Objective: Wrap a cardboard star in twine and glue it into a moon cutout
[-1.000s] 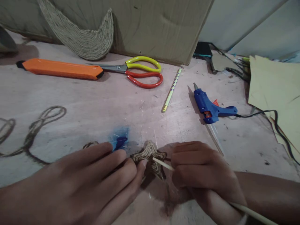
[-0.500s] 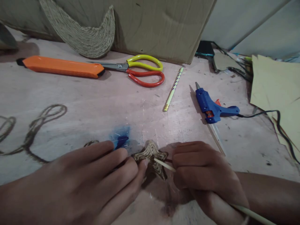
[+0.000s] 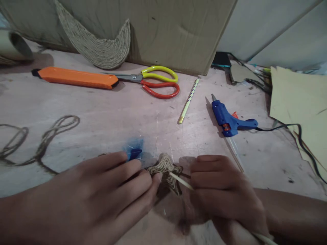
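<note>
While I work low at the near edge: both my hands meet on the table (image 3: pixel 107 119).
Left hand (image 3: pixel 102 194): my fingertips press the twine-wrapped star (image 3: pixel 166 172) flat, resting on it, not wrapped around it.
Right hand (image 3: pixel 224 194): closed tight around a thin stick (image 3: pixel 180 181), its tip touching the star.
Star: near centre, between my hands.
Far side: glue gun (image 3: pixel 228 119) right, pencil (image 3: pixel 188 101), scissors (image 3: pixel 153 80), orange cutter (image 3: pixel 76 77) left.
</note>
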